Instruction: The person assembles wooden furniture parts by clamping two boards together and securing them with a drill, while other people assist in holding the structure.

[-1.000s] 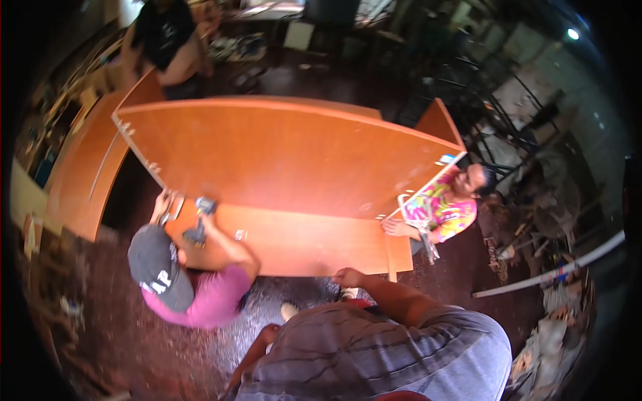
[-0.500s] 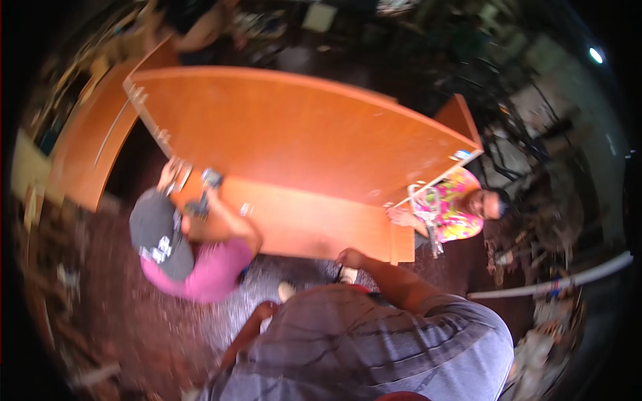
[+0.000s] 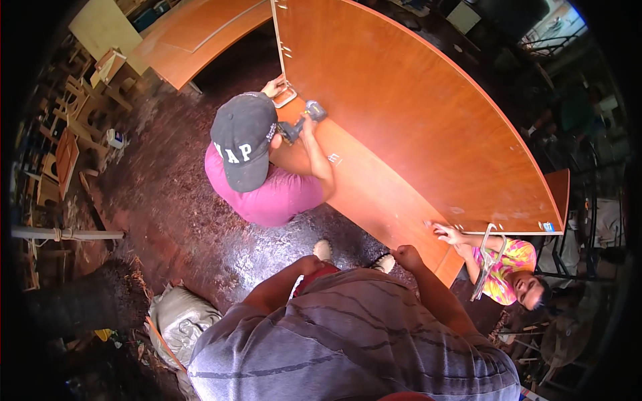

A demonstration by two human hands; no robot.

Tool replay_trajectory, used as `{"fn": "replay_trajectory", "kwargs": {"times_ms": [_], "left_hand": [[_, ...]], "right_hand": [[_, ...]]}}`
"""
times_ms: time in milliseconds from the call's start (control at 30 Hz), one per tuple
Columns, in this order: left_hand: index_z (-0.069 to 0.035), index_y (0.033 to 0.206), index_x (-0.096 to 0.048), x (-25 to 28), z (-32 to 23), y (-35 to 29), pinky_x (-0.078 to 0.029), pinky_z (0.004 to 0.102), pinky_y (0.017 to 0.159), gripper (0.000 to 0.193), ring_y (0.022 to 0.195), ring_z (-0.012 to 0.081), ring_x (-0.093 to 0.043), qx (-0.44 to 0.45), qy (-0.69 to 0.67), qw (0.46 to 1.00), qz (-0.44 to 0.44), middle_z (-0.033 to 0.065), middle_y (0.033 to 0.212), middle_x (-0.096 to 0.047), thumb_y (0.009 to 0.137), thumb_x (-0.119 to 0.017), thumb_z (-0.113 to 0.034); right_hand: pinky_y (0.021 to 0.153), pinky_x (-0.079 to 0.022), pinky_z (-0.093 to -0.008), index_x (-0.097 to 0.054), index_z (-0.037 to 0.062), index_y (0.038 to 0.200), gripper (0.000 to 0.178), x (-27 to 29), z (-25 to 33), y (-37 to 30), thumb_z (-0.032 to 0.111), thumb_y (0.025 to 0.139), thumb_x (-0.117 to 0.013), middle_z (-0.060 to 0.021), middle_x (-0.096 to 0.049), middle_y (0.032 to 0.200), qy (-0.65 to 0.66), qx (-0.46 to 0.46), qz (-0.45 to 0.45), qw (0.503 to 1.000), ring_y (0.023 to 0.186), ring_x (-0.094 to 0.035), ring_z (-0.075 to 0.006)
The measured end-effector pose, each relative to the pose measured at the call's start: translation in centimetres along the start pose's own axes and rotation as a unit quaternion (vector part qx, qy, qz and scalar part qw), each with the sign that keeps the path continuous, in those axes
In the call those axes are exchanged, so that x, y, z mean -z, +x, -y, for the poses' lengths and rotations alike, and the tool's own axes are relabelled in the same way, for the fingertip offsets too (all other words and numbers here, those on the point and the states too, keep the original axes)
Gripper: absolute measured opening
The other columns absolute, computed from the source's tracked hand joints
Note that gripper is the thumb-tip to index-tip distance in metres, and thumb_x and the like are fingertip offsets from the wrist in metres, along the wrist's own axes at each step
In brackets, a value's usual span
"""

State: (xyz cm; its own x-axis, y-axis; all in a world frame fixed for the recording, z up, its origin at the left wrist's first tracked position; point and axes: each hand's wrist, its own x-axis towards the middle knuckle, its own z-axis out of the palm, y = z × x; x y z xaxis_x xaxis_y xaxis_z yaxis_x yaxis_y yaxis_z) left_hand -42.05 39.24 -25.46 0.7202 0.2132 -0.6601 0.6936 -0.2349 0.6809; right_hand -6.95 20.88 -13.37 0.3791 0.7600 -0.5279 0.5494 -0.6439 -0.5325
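Observation:
My right hand (image 3: pixel 405 258) is closed in a loose fist beside the near edge of a long orange-brown wooden board (image 3: pixel 374 200); whatever it may hold is hidden. My left hand (image 3: pixel 309 265) is curled in front of my body, with a bit of white below it; its contents cannot be made out. A large wooden panel (image 3: pixel 414 113) stands on edge along the board. To the left, a person in a dark cap and pink shirt (image 3: pixel 244 147) holds a cordless drill (image 3: pixel 313 112) over the board. That person's other hand is beside a metal clamp (image 3: pixel 286 98).
At the right, a person in a bright patterned shirt (image 3: pixel 501 260) reaches to the panel's lower edge, beside a C-clamp (image 3: pixel 491 247). Another wooden panel (image 3: pixel 200 40) lies at the far left. A stuffed sack (image 3: pixel 180 317) sits on the floor, lower left. Wood scraps (image 3: pixel 73 107) line the left side.
My view has turned, so the panel and both people appear swung clockwise and farther right. My right hand still hangs near the board. The person in the cap keeps the drill at the board.

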Motion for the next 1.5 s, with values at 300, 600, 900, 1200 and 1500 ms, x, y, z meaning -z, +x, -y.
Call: {"fn": "replay_trajectory", "kwargs": {"times_ms": [300,600,900,1200,1500], "left_hand": [[-0.002,0.113,-0.066,0.6,-1.0,1.7,-0.05,0.037,0.09,0.051,0.099,0.0283,-0.065,-0.024,0.001,0.999,0.033,0.0198,0.106,-0.069,0.089,-0.06,-0.046],[-0.001,0.103,-0.068,-0.8,1.3,0.8,-0.051,0.0365,0.083,0.044,0.094,0.0278,-0.067,0.003,-0.054,0.999,-0.002,0.02,0.101,-0.069,0.089,-0.06,-0.041],[-0.004,0.111,-0.064,-2.5,0.8,1.2,-0.05,0.0362,0.087,0.041,0.096,0.0275,-0.066,0.085,-0.045,0.995,0.0,0.0167,0.103,-0.069,0.089,-0.065,-0.039],[-0.005,0.115,-0.062,-2.7,-15.6,17.0,-0.041,0.0419,0.102,0.034,0.126,0.0347,-0.048,-0.186,0.082,0.961,-0.19,0.0169,0.135,-0.052,0.084,-0.064,-0.021],[-0.006,0.144,-0.037,0.7,-19.8,32.4,-0.016,0.0496,0.117,0.06,0.144,0.0295,-0.023,-0.287,0.325,0.885,-0.171,0.0126,0.156,-0.027,0.092,-0.053,-0.028]], "right_hand": [[0.05,-0.043,-0.0297,-0.065,0.0043,0.068,0.038,-0.2,-3.0,0.9,0.034,0.091,-0.064,-0.0028,-0.059,0.057,0.097,-0.035,-0.019,0.994,0.049,-0.05,-0.0103],[0.077,-0.052,-0.0402,-0.071,0.0039,0.088,0.032,-0.9,-2.2,0.2,0.035,0.085,-0.063,-0.0153,-0.069,0.088,0.041,-0.019,0.033,0.998,0.084,-0.066,-0.0318],[0.079,-0.051,-0.0429,-0.069,0.0033,0.09,0.02,-3.4,-9.1,9.9,0.021,0.085,-0.059,-0.0196,-0.067,0.092,0.013,0.017,-0.119,0.993,0.084,-0.063,-0.038],[0.084,-0.049,-0.0478,-0.062,0.006,0.106,0.022,1.2,-9.3,26.2,0.02,0.089,-0.059,-0.0217,-0.064,0.102,0.085,-0.155,-0.364,0.915,0.093,-0.063,-0.0408],[0.073,-0.049,-0.0441,-0.055,0.0032,0.091,0.013,0.2,-13.7,26.6,0.016,0.089,-0.059,-0.0187,-0.062,0.092,0.165,-0.052,-0.315,0.933,0.075,-0.06,-0.0379]]}}
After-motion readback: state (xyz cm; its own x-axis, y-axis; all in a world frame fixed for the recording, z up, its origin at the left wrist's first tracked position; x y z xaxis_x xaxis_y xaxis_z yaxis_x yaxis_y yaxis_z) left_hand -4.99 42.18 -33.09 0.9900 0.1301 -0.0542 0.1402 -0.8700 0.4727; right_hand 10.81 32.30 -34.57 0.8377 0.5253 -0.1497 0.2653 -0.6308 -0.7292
